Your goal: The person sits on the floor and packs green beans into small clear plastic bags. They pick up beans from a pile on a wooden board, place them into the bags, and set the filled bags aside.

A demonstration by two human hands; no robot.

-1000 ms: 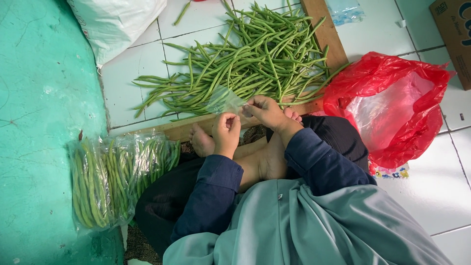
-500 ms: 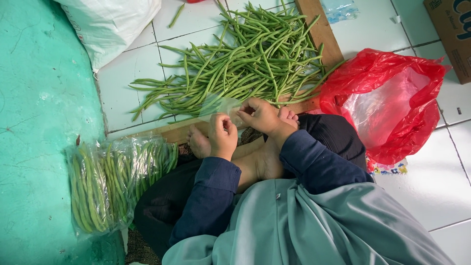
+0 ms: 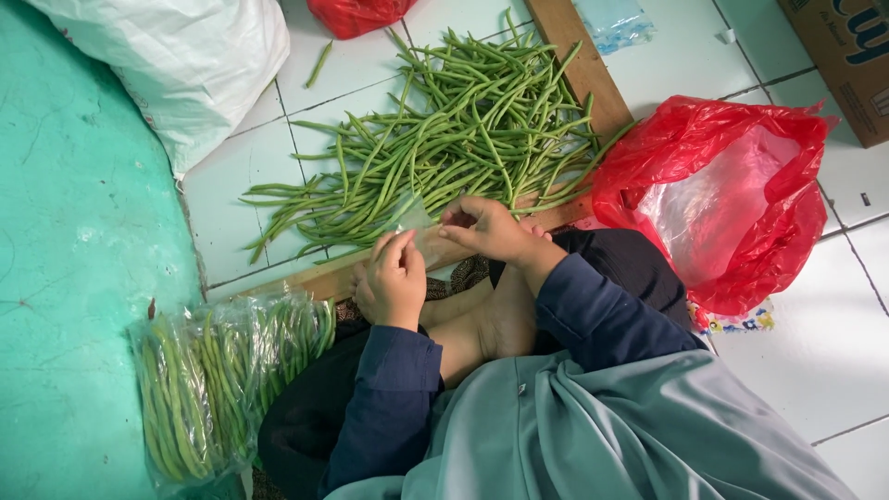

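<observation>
Left hand [image 3: 396, 278] and right hand [image 3: 488, 229] each pinch a small clear plastic bag [image 3: 414, 222] above the loose green long beans [image 3: 444, 139]. Packed clear bags of beans [image 3: 218, 384] lie left; the red plastic bag [image 3: 732, 199] gapes open.

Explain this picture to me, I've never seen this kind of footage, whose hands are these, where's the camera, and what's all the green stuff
There is no machine here. A person sits on a tiled floor wearing a camera on the head, so the one view looks straight down on their own arms. The left hand and right hand together hold a small clear plastic bag, which looks empty. Beyond the hands lies a loose pile of long green beans. Beside the person's left knee are clear bags already filled with beans. To the right sits an open red plastic bag; a white sack lies at top left.
</observation>
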